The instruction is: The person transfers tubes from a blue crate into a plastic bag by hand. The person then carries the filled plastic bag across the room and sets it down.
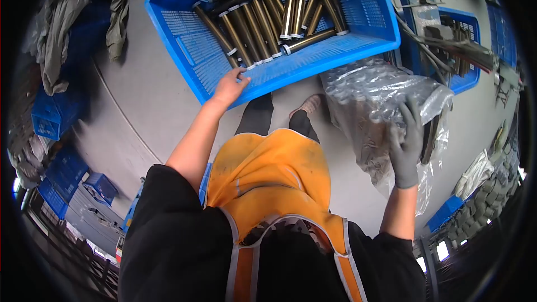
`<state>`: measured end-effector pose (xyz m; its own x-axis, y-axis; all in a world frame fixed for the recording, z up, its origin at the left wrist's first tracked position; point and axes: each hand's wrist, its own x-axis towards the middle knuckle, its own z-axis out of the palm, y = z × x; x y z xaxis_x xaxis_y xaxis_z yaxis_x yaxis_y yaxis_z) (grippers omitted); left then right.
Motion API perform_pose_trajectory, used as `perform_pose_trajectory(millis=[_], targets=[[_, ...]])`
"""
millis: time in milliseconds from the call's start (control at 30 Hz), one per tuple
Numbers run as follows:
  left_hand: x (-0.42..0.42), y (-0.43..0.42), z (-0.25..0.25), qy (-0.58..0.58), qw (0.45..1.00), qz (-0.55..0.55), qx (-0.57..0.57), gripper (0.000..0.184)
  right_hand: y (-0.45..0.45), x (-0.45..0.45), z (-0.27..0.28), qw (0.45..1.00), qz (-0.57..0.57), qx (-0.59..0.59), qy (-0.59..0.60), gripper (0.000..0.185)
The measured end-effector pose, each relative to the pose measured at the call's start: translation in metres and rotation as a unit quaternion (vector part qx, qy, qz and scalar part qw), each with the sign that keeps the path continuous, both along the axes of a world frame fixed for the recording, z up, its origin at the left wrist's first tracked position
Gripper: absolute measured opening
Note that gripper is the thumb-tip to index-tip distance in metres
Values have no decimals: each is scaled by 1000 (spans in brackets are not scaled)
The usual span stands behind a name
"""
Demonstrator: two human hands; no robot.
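Observation:
My bare left hand (228, 88) reaches over the near rim of a large blue plastic crate (313, 64). Its fingers are loosely apart, near the white-capped ends of the metal tubes (237, 32); whether they touch a tube I cannot tell. Several of these brownish-gold tubes lie in the crate, some side by side and some crossed. To the right, my right hand (406, 148), in a grey glove, rests against a clear plastic bag (363, 92) with its fingers spread. Long tube-like pieces show through the plastic, partly hidden by wrinkles.
A smaller blue crate (465, 81) with tubes stands at the right, beside metal bars (458, 47). Grey cloths (59, 39) hang at the left, above more blue crates (62, 176). My feet are on the grey floor (137, 100) just below the large crate.

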<state>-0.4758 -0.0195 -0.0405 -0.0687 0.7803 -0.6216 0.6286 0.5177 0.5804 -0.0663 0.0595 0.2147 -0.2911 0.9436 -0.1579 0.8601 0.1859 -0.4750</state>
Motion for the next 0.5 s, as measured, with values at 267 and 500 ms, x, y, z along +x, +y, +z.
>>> perform_pose_trajectory(millis=[267,500], targets=[[-73,-7,-103,-4,986,144,-78,46,85,-120,-237,957,220,-187,-3,39],[-83,19,-236,-15,939,329,-96,59,142,-159,-477,857,376,-287,-206,34]])
